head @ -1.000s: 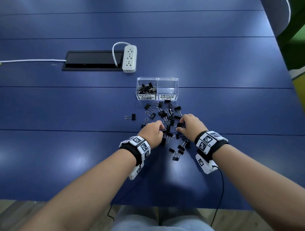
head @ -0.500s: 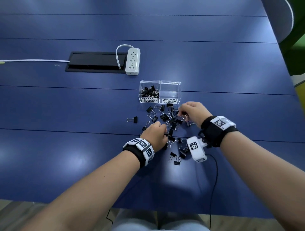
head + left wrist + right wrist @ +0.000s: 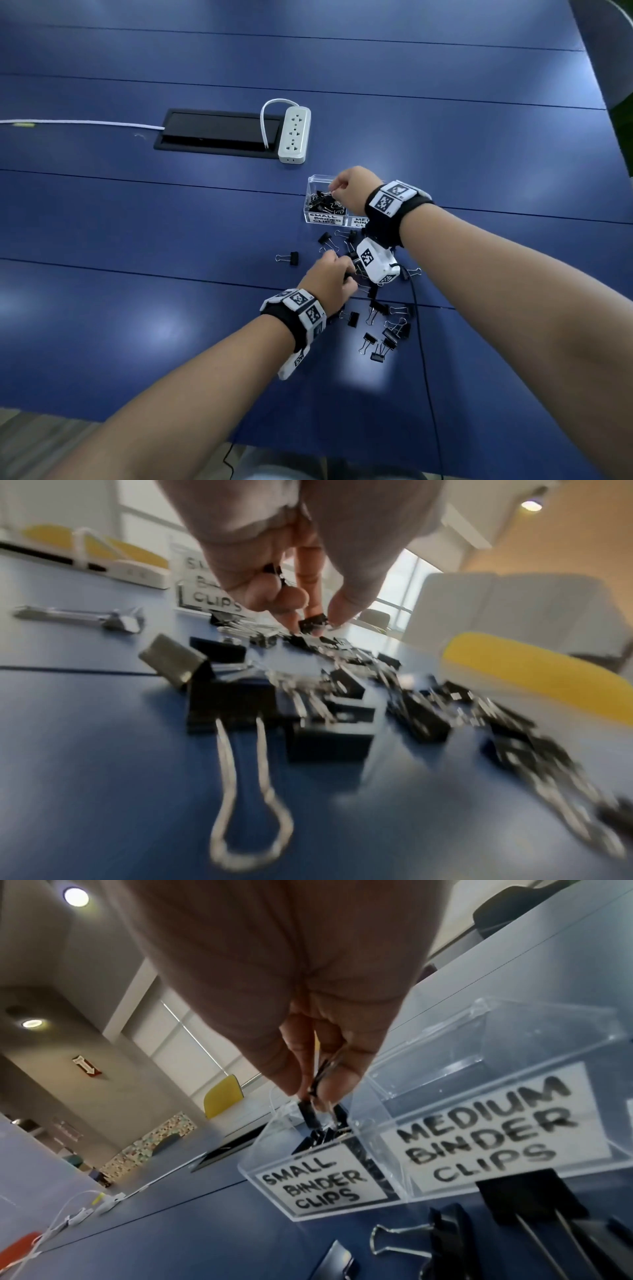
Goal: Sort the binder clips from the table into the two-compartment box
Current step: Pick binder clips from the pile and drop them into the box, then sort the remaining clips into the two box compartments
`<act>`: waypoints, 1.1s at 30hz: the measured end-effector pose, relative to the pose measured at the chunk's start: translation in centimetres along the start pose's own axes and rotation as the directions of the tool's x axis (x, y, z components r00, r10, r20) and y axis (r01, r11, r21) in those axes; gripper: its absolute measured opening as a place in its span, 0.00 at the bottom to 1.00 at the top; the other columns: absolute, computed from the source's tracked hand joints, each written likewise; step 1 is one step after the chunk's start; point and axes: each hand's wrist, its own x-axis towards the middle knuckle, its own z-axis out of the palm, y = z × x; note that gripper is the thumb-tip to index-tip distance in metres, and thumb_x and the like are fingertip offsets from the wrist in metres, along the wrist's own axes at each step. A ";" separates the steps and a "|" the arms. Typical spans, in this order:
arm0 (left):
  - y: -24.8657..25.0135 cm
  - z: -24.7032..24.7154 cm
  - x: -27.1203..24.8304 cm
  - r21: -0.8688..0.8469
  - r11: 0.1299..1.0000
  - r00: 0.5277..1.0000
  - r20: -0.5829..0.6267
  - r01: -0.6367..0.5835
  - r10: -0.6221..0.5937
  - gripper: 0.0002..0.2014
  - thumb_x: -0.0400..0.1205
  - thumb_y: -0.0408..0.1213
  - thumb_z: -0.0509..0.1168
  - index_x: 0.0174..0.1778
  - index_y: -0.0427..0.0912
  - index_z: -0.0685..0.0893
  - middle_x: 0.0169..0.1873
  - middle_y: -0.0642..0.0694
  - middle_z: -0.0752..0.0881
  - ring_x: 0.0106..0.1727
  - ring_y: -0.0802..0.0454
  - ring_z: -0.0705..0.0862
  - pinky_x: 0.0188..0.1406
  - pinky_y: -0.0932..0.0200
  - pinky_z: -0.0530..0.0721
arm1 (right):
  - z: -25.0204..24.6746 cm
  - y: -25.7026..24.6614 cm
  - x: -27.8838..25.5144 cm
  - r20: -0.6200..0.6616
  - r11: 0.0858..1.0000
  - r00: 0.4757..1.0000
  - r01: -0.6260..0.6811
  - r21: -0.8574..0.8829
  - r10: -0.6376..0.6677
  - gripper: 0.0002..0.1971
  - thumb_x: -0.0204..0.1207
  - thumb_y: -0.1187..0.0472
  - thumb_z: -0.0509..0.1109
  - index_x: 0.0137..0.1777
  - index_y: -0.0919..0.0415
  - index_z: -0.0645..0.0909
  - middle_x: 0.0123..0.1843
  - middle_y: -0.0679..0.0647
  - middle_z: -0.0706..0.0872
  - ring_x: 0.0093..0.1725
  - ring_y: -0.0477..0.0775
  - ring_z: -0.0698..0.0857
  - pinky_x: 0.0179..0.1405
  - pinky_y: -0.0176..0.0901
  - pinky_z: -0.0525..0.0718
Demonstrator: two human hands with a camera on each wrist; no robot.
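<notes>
A white power strip (image 3: pixel 294 134) is lying far left on the blue table (image 3: pixel 137 308). The left hand (image 3: pixel 329 279) is pinching a small clip (image 3: pixel 311 622) in the loose pile (image 3: pixel 380 322); these light, stiff, slippery clips are probably best gripped by the body. The right hand (image 3: pixel 352 192) is pinching clips (image 3: pixel 310 1116) over the clear box's (image 3: pixel 310 219) small compartment, its arm crossing the pile.

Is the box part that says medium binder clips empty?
Looks empty: through the clear wall of the medium compartment no clips show, though its floor is partly hidden.

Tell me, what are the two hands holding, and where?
The right hand pinches a small binder clip by its wire handles, over the box. The left hand pinches a clip by its black body.
</notes>
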 end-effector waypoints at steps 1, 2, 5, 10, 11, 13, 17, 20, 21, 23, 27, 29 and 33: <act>-0.2 -0.6 0.4 -0.041 0.999 0.999 -0.024 0.035 -0.036 0.08 0.79 0.37 0.61 0.50 0.41 0.82 0.47 0.43 0.77 0.44 0.46 0.79 0.50 0.52 0.82 | 0.2 -0.1 0.1 0.014 1.000 1.000 0.003 -0.001 -0.003 0.12 0.78 0.63 0.62 0.57 0.59 0.85 0.47 0.54 0.86 0.43 0.54 0.82 0.44 0.41 0.79; -0.4 -1.3 0.9 -0.076 0.995 0.997 -0.050 0.061 -0.065 0.07 0.79 0.36 0.61 0.48 0.41 0.83 0.45 0.44 0.77 0.42 0.48 0.78 0.49 0.52 0.82 | 0.4 -0.1 0.1 0.022 1.000 1.000 0.007 0.010 -0.007 0.14 0.78 0.64 0.61 0.58 0.58 0.84 0.51 0.55 0.87 0.46 0.55 0.84 0.47 0.41 0.82; -0.9 -3.7 2.6 -0.118 0.988 0.981 -0.152 0.101 -0.118 0.06 0.79 0.35 0.60 0.44 0.41 0.83 0.40 0.45 0.77 0.41 0.48 0.76 0.48 0.54 0.79 | 0.1 0.4 -0.5 -0.022 0.997 1.000 0.010 0.077 -0.008 0.16 0.77 0.67 0.58 0.59 0.55 0.83 0.56 0.54 0.87 0.49 0.56 0.86 0.49 0.43 0.84; -0.4 -7.7 6.4 -0.099 0.993 0.963 -0.253 0.070 -0.093 0.07 0.81 0.35 0.59 0.47 0.38 0.82 0.43 0.44 0.75 0.43 0.49 0.74 0.53 0.55 0.76 | -1.4 3.1 -4.4 -0.158 0.981 0.987 0.032 0.189 -0.001 0.12 0.76 0.66 0.60 0.44 0.53 0.84 0.43 0.52 0.87 0.40 0.55 0.85 0.45 0.45 0.85; -0.2 -8.2 7.1 -0.086 0.995 0.963 -0.260 0.058 -0.078 0.08 0.81 0.35 0.59 0.48 0.37 0.82 0.43 0.44 0.74 0.43 0.48 0.74 0.54 0.55 0.75 | -1.5 4.0 -5.5 -0.135 0.982 0.991 0.017 0.190 0.009 0.12 0.76 0.66 0.60 0.44 0.54 0.84 0.44 0.54 0.88 0.41 0.57 0.86 0.45 0.46 0.85; 0.0 -8.5 8.4 -0.028 0.998 0.970 -0.236 0.051 -0.056 0.09 0.82 0.35 0.59 0.50 0.36 0.82 0.46 0.43 0.75 0.46 0.45 0.76 0.56 0.54 0.76 | -1.1 6.0 -7.8 -0.088 0.990 0.995 -0.023 0.142 0.035 0.12 0.76 0.66 0.60 0.45 0.55 0.85 0.44 0.56 0.89 0.41 0.59 0.86 0.45 0.47 0.86; -0.3 -7.7 9.8 0.120 0.992 0.989 -0.148 0.030 -0.012 0.10 0.83 0.33 0.58 0.55 0.35 0.81 0.57 0.34 0.78 0.57 0.38 0.80 0.62 0.48 0.79 | 0.9 9.6 -12.2 0.049 0.998 0.998 -0.049 0.041 0.047 0.11 0.75 0.67 0.62 0.43 0.53 0.84 0.43 0.53 0.88 0.40 0.55 0.83 0.46 0.43 0.83; -0.5 -7.2 9.6 0.184 0.982 0.988 -0.137 -0.044 0.070 0.12 0.82 0.30 0.58 0.59 0.37 0.81 0.60 0.36 0.80 0.65 0.39 0.76 0.68 0.46 0.75 | 2.3 11.5 -15.1 0.127 0.999 0.991 -0.031 -0.021 0.033 0.10 0.73 0.67 0.63 0.43 0.53 0.83 0.39 0.46 0.83 0.36 0.47 0.79 0.45 0.40 0.80; -0.3 -7.0 9.3 0.205 0.976 0.983 -0.151 -0.072 0.104 0.13 0.81 0.30 0.58 0.61 0.38 0.81 0.61 0.38 0.81 0.67 0.39 0.75 0.69 0.45 0.75 | 2.7 12.0 -15.8 0.133 0.999 0.991 -0.015 -0.051 0.022 0.09 0.72 0.67 0.65 0.45 0.55 0.84 0.38 0.45 0.80 0.36 0.46 0.78 0.46 0.41 0.81; 0.4 -6.4 8.1 0.236 0.964 0.966 -0.192 -0.125 0.172 0.15 0.80 0.31 0.59 0.62 0.39 0.80 0.61 0.40 0.82 0.67 0.41 0.75 0.69 0.43 0.75 | 3.5 12.7 -16.6 0.119 0.996 0.993 0.013 -0.087 -0.003 0.08 0.70 0.65 0.68 0.49 0.59 0.84 0.41 0.48 0.78 0.42 0.50 0.78 0.51 0.46 0.82; 2.3 -3.2 3.8 0.163 0.964 0.969 -0.094 -0.212 0.229 0.10 0.79 0.35 0.63 0.54 0.42 0.82 0.55 0.43 0.80 0.62 0.46 0.75 0.66 0.49 0.77 | 5.3 12.9 -17.1 0.076 0.994 0.997 0.014 -0.108 -0.005 0.17 0.71 0.57 0.73 0.59 0.58 0.80 0.51 0.52 0.77 0.56 0.52 0.71 0.60 0.45 0.76; 2.8 -0.9 1.6 0.131 0.952 0.961 0.023 -0.276 0.275 0.08 0.77 0.35 0.65 0.51 0.43 0.83 0.52 0.44 0.79 0.59 0.47 0.75 0.61 0.47 0.79 | 6.0 12.8 -16.8 0.069 0.992 0.997 0.027 -0.125 -0.018 0.16 0.70 0.58 0.73 0.58 0.59 0.80 0.55 0.56 0.79 0.60 0.56 0.72 0.62 0.49 0.77; 2.4 2.1 -0.5 0.151 0.953 0.957 0.163 -0.264 0.239 0.12 0.79 0.37 0.66 0.57 0.44 0.84 0.53 0.44 0.78 0.58 0.46 0.76 0.54 0.45 0.83 | 6.3 12.8 -16.3 0.067 0.999 0.998 -0.016 -0.049 0.019 0.10 0.68 0.60 0.74 0.47 0.61 0.80 0.48 0.56 0.79 0.53 0.55 0.75 0.56 0.48 0.79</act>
